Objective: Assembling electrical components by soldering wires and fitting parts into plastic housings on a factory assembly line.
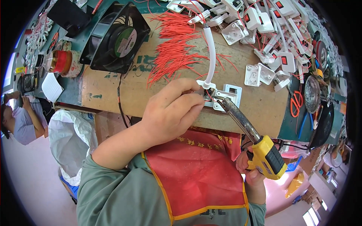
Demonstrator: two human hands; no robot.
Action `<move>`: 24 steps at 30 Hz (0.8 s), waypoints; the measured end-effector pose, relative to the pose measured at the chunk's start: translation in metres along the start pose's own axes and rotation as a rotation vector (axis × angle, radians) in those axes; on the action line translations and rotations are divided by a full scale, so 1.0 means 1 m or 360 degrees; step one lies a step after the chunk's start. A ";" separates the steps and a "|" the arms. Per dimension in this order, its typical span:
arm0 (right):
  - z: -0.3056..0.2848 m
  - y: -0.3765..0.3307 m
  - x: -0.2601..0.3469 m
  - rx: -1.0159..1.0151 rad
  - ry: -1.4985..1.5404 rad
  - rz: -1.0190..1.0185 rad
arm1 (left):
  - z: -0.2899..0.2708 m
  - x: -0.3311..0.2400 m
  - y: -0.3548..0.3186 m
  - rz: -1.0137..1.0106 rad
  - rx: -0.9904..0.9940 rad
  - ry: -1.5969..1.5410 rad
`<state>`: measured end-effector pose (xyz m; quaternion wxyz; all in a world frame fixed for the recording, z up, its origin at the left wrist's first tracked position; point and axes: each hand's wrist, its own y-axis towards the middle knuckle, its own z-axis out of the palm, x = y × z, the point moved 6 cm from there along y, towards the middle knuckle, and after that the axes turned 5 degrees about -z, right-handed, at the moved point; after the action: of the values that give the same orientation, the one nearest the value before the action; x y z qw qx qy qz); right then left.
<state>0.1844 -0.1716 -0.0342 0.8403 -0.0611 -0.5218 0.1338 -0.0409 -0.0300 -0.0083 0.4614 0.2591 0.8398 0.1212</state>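
My left hand (175,107) is closed in a pinch at the table's near side, its fingertips against a small white plastic housing (206,85). What they pinch is hidden behind the fingers. A thick white cable (210,52) rises from this housing, and a short red wire shows inside it. My right hand (249,165) grips a yellow and black soldering gun (267,157). Its metal barrel slants up to the left, and the tip lies at the wires by the left fingertips. Just right of there sits an open white casing (230,95) with a square window.
Cut red wires (175,49) lie in a loose pile on the cardboard (256,113). Behind to the left stands a black fan (117,39). White casings (264,22) heap up at the back right, near orange-handled scissors (296,103). A white sack (71,135) and another person (28,116) are at left.
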 end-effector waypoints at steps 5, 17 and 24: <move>0.002 0.003 -0.001 -0.0008 0.0005 -0.0014 | -0.001 0.000 0.002 -0.0035 0.0050 0.0055; -0.004 0.003 -0.009 -0.0062 -0.0153 -0.0029 | 0.000 -0.003 0.006 -0.0055 0.0141 0.0110; -0.001 0.005 -0.009 -0.0077 -0.0125 -0.0038 | 0.002 -0.002 0.006 -0.0071 0.0160 0.0152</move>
<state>0.1808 -0.1695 -0.0433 0.8190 -0.0698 -0.5581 0.1134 -0.0364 -0.0261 -0.0048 0.4099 0.2571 0.8714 0.0809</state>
